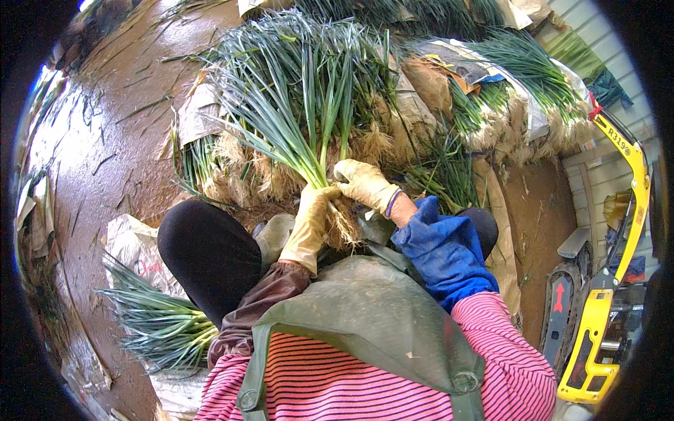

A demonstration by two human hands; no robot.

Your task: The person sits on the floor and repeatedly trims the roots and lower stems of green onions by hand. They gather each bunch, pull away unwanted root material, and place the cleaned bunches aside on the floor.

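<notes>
My left hand (315, 216), in a cream rubber glove, is closed around the lower stems of a bunch of green onions (310, 158). The dark leaves fan away from me, and pale roots (342, 223) hang below the fist, above my lap. My right hand (366, 185), gloved the same way, is beside the bunch with curled fingers near the left thumb. One stalk (345, 123) runs down to its fingertips; whether they pinch it is hidden. A large pile of green onions (247, 68) lies just beyond both hands, roots towards me.
Another green onion bundle (158, 321) rests on paper sacking (139, 247) by my left knee. Wrapped bundles (532, 89) stand at the far right. A yellow machine arm (640, 179) and a crawler track (563, 294) are on the right. Loose leaves litter the brown floor (131, 142).
</notes>
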